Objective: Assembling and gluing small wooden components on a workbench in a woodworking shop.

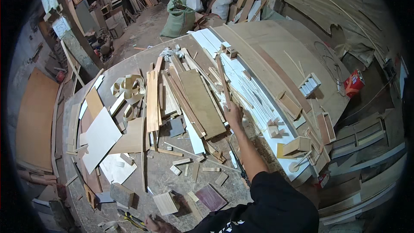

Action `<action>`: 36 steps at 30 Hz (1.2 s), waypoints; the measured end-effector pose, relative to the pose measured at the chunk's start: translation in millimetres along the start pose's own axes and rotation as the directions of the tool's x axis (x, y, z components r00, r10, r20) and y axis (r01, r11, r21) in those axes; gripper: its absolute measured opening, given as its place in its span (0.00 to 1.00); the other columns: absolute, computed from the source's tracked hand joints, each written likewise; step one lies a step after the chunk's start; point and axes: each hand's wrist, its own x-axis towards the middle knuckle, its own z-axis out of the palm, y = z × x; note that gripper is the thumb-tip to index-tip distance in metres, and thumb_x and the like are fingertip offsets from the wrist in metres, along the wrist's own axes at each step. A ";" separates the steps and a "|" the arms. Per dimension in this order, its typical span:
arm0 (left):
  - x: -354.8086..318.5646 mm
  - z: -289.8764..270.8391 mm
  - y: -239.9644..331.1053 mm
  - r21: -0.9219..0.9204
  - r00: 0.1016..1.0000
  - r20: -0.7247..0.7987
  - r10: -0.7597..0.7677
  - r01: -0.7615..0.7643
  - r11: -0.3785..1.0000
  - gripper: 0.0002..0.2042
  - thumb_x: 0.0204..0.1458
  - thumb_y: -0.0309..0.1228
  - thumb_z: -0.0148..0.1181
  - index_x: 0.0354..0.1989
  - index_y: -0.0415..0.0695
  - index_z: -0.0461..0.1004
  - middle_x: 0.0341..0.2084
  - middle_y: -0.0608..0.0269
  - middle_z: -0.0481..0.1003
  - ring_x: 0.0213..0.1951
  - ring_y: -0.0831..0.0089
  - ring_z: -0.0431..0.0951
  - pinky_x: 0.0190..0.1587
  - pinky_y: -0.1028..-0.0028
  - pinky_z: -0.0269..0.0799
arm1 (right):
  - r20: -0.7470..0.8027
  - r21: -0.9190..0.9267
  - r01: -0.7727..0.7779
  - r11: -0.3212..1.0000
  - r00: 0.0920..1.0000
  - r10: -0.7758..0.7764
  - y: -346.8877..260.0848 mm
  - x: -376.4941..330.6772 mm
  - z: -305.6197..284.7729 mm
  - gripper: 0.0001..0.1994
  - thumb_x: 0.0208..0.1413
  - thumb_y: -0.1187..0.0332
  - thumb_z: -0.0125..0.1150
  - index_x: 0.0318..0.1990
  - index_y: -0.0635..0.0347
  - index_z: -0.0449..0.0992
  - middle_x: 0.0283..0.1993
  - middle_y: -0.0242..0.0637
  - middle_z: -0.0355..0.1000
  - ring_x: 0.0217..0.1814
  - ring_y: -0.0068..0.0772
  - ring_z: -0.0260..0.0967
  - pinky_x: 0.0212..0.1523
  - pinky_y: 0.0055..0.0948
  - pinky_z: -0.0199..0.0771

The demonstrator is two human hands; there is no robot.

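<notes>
Reaching out over the workbench (164, 181), my right hand (233, 114) is closed around the near end of a narrow brown wooden strip (222, 77). The strip lies along the edge of a long white panel (243, 84). Near the bottom edge, my left hand (158, 224) is partly cut off, its fingers curled at the end of yellow-and-black pliers (133, 220). It appears to hold them, though its grip is blurred. Beside it stand a pale wooden block (166, 203) and a dark reddish block (211, 197). A wide olive-brown board (200, 103) lies left of my right hand.
Wood strips (152, 99) and offcuts crowd the bench. White sheets (102, 138), curled veneer shavings (128, 87) and a handsaw (89, 196) lie at left. Small wooden boxes (297, 146) and a red tin (353, 83) stand at right. Filled sacks (178, 19) sit beyond the bench.
</notes>
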 end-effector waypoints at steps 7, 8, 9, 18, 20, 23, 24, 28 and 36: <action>43.0 42.0 90.5 0.222 0.886 0.060 0.460 -0.462 0.859 0.11 0.53 0.21 0.52 0.44 0.32 0.68 0.36 0.51 0.70 0.35 0.65 0.73 0.43 0.70 0.71 | 0.213 0.154 0.089 0.984 0.969 -0.121 2.1 -4.2 -6.5 0.19 0.46 0.73 0.57 0.49 0.60 0.71 0.43 0.50 0.71 0.47 0.52 0.68 0.46 0.43 0.69; 44.0 52.1 98.2 0.035 0.787 -0.089 0.611 -0.610 0.791 0.11 0.53 0.21 0.52 0.45 0.32 0.68 0.37 0.51 0.70 0.35 0.65 0.73 0.44 0.70 0.72 | 0.172 0.154 0.156 0.976 0.968 -0.182 -0.7 -7.1 -4.8 0.18 0.45 0.76 0.56 0.47 0.61 0.72 0.44 0.50 0.71 0.47 0.51 0.68 0.46 0.42 0.70; 45.3 69.2 104.6 0.176 0.706 -0.039 0.707 -0.692 0.700 0.13 0.50 0.23 0.60 0.43 0.30 0.68 0.39 0.52 0.65 0.33 0.66 0.71 0.34 0.75 0.70 | 0.070 0.247 0.213 0.945 0.969 -0.237 -4.1 -12.0 -2.2 0.17 0.44 0.79 0.53 0.45 0.62 0.73 0.44 0.49 0.71 0.47 0.51 0.67 0.47 0.42 0.69; -43.7 253.1 170.5 -0.538 0.644 0.461 0.610 -0.344 0.769 0.12 0.45 0.11 0.52 0.38 0.37 0.73 0.29 0.55 0.75 0.31 0.66 0.75 0.35 0.73 0.70 | 0.047 0.407 0.352 0.843 0.914 -0.404 -12.4 -24.7 -7.0 0.15 0.47 0.77 0.53 0.45 0.65 0.72 0.44 0.47 0.72 0.47 0.50 0.68 0.48 0.36 0.69; -56.5 274.3 174.2 -0.565 0.640 0.527 0.560 -0.229 0.793 0.15 0.43 0.09 0.49 0.38 0.37 0.73 0.27 0.56 0.74 0.30 0.67 0.74 0.34 0.74 0.70 | 0.034 0.456 0.306 0.836 0.932 -0.360 -6.9 -21.6 -14.3 0.14 0.50 0.74 0.54 0.46 0.64 0.73 0.44 0.47 0.72 0.48 0.48 0.69 0.48 0.36 0.69; -63.7 285.2 172.4 -0.550 0.615 0.614 0.495 -0.117 0.827 0.18 0.41 0.07 0.46 0.39 0.37 0.73 0.25 0.57 0.73 0.29 0.69 0.74 0.33 0.75 0.69 | 0.017 0.433 0.256 0.864 0.956 -0.292 10.5 -3.9 -22.6 0.14 0.50 0.74 0.56 0.46 0.63 0.73 0.43 0.47 0.72 0.47 0.47 0.70 0.48 0.36 0.69; -64.7 285.4 171.6 -0.552 0.608 0.620 0.496 -0.112 0.826 0.18 0.41 0.07 0.46 0.39 0.37 0.73 0.25 0.57 0.73 0.29 0.69 0.74 0.33 0.75 0.69 | 0.000 0.428 0.238 0.872 0.965 -0.263 18.3 5.2 -23.7 0.14 0.50 0.73 0.56 0.46 0.63 0.73 0.43 0.46 0.73 0.47 0.46 0.70 0.48 0.36 0.69; -65.4 269.3 171.8 -0.483 0.625 0.673 0.395 -0.033 0.875 0.18 0.41 0.07 0.44 0.39 0.36 0.73 0.25 0.58 0.73 0.29 0.72 0.74 0.33 0.77 0.69 | -0.047 0.239 0.143 0.960 0.990 -0.136 52.6 71.9 -18.3 0.14 0.48 0.73 0.57 0.45 0.63 0.74 0.45 0.49 0.72 0.47 0.49 0.69 0.48 0.39 0.68; -63.8 202.6 153.8 -0.188 0.687 0.706 -0.170 0.413 0.891 0.11 0.46 0.15 0.60 0.40 0.33 0.70 0.32 0.53 0.76 0.36 0.70 0.77 0.42 0.74 0.74 | 0.267 -0.274 0.064 0.959 0.964 0.012 89.0 177.8 -5.0 0.23 0.55 0.70 0.51 0.60 0.59 0.60 0.64 0.45 0.53 0.63 0.49 0.52 0.60 0.46 0.58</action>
